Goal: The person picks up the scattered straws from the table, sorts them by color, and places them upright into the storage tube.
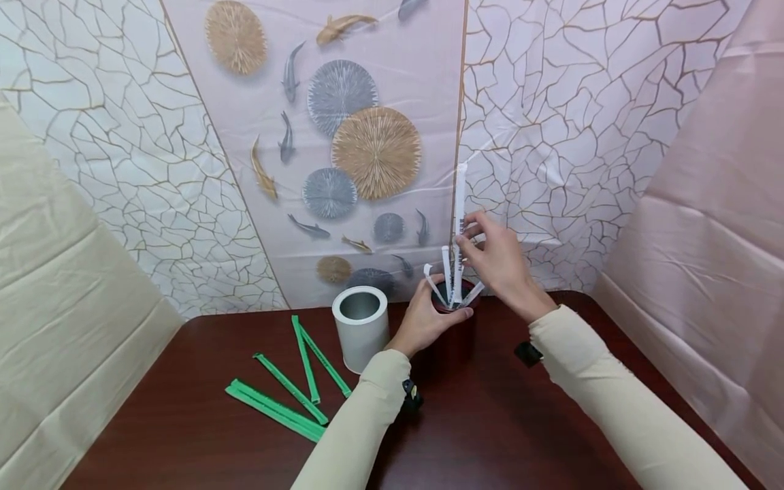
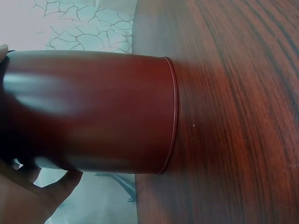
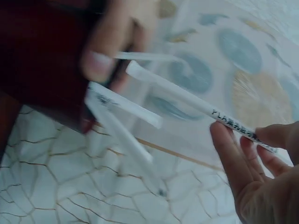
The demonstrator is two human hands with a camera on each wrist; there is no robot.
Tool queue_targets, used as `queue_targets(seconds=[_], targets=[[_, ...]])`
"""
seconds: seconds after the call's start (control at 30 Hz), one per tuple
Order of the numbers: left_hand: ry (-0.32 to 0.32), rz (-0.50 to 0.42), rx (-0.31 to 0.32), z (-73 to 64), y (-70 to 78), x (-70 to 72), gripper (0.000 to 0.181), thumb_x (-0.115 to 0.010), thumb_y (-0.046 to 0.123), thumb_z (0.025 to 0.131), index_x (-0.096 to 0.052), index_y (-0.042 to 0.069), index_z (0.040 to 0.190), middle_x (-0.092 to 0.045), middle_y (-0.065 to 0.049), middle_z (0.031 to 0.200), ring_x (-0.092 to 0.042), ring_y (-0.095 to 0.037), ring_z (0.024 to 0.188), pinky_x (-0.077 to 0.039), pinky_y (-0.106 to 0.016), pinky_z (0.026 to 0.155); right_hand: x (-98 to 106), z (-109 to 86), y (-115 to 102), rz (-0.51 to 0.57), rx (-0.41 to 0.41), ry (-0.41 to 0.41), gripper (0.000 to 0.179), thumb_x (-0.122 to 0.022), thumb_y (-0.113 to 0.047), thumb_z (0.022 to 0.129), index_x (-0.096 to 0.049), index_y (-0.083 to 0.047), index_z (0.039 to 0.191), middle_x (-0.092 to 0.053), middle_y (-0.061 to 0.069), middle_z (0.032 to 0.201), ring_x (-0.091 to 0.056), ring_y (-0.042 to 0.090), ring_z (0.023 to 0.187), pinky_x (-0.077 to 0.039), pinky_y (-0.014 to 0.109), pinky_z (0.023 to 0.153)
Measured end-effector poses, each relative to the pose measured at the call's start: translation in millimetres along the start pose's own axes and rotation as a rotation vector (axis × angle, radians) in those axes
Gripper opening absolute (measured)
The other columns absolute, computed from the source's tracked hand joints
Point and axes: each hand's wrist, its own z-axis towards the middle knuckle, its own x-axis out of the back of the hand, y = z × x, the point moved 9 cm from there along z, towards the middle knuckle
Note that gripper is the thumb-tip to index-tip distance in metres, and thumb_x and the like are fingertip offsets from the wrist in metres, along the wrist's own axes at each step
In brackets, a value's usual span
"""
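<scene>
The right hand (image 1: 501, 258) pinches a white wrapped straw (image 1: 461, 197) above the dark red canister (image 2: 103, 112) the left hand (image 1: 425, 321) grips; apparently mid-transfer, this calls for steady guiding.

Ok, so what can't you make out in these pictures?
Head view: the lower ends of the white sticks standing in the red canister, hidden by its wall.
Head view: near ends of some green sticks, behind the left sleeve.
Left wrist view: part of the left hand, cut off by the left edge.
Right wrist view: print on those standing white sticks, blurred.
</scene>
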Motion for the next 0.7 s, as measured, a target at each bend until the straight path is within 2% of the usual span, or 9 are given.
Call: queue_targets(seconds=[0.17, 0.33, 0.47, 0.57, 0.63, 0.7], targets=[[-0.012, -0.017, -0.001, 0.5, 1.8, -0.5, 0.085, -0.089, 0.045, 0.083, -0.048, 0.018, 0.152, -0.048, -0.004, 0.153, -0.055, -0.023, 0.133, -0.045, -0.042, 0.112, -17, -11.6, 12, -0.142, 0.035, -0.025, 0.022, -0.066, -0.006, 0.102, -0.062, -0.001, 0.123, -0.077, 0.021, 0.106, -0.078, 0.037, 0.089, -0.061, 0.046, 0.072], [-0.017, -0.042, -0.005, 0.6, 1.8, 0.1, 0.085, -0.089, 0.043, 0.083, -0.048, 0.017, 0.153, -0.047, -0.007, 0.154, -0.054, -0.027, 0.135, -0.044, -0.043, 0.113, -26, -23.5, 23, -0.156, 0.005, -0.082, 0.015, -0.065, -0.008, 0.099, -0.063, -0.001, 0.113, -0.077, 0.02, 0.107, -0.077, 0.038, 0.098, -0.061, 0.053, 0.081], [-0.005, -0.045, -0.008, 0.5, 1.6, 1.3, 0.082, -0.09, 0.042, 0.083, -0.05, 0.018, 0.151, -0.049, -0.005, 0.151, -0.055, -0.021, 0.132, -0.044, -0.042, 0.113, -27, -30.7, 20, -0.174, 0.04, -0.09, 0.015, -0.068, -0.011, 0.099, -0.067, -0.001, 0.11, -0.076, 0.014, 0.097, -0.076, 0.033, 0.092, -0.06, 0.05, 0.079], [-0.003, -0.05, -0.01, 0.1, 1.3, 1.5, 0.082, -0.09, 0.042, 0.083, -0.051, 0.017, 0.15, -0.049, -0.005, 0.152, -0.053, -0.02, 0.134, -0.043, -0.043, 0.114, -28, -36.9, 15, -0.194, 0.074, -0.133, 0.016, -0.072, -0.012, 0.099, -0.07, -0.002, 0.11, -0.073, 0.009, 0.085, -0.072, 0.026, 0.076, -0.058, 0.043, 0.068], [-0.004, -0.05, -0.011, -0.6, 1.2, 1.2, 0.083, -0.09, 0.043, 0.082, -0.051, 0.016, 0.15, -0.049, -0.006, 0.153, -0.052, -0.02, 0.135, -0.043, -0.044, 0.114, -27, -41.4, 16, -0.17, 0.061, -0.171, 0.02, -0.074, -0.017, 0.1, -0.071, -0.003, 0.113, -0.071, 0.006, 0.082, -0.069, 0.023, 0.066, -0.056, 0.038, 0.06], [-0.003, -0.049, -0.01, -1.3, 1.2, 1.1, 0.083, -0.09, 0.044, 0.082, -0.051, 0.015, 0.15, -0.049, -0.004, 0.152, -0.052, -0.019, 0.135, -0.042, -0.044, 0.115, -20, -45.4, 16, -0.139, 0.04, -0.161, 0.024, -0.074, -0.025, 0.102, -0.072, -0.006, 0.116, -0.07, 0.005, 0.085, -0.066, 0.02, 0.067, -0.053, 0.033, 0.057]])
